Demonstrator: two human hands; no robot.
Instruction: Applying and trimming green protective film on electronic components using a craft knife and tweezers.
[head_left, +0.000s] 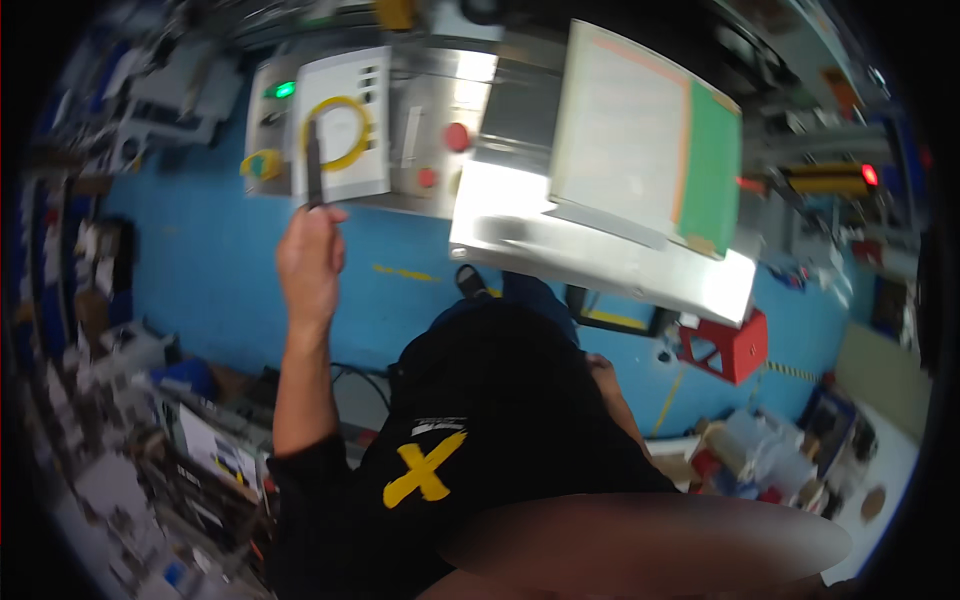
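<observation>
My left hand (pixel 312 250) reaches out over the front of a metal machine panel, its fingers closed round one end of a slim dark stick-like tool (pixel 314 165); its exact kind is blurred. Behind that tool, a yellow ring (pixel 358 112), like a roll of tape, lies on a white sheet (pixel 375 178) with small dark squares along one edge. Down by my hip is my right hand (pixel 598 370), partly hidden by my black shirt, nearest to no object. Its fingers do not show clearly enough to read.
A green light (pixel 286 90), red buttons (pixel 457 137) and a yellow knob (pixel 262 164) sit on the panel. To its right a large white-and-green board (pixel 640 140) rests on a shiny metal ledge (pixel 590 262). A red stool (pixel 735 345) stands on the blue floor at right.
</observation>
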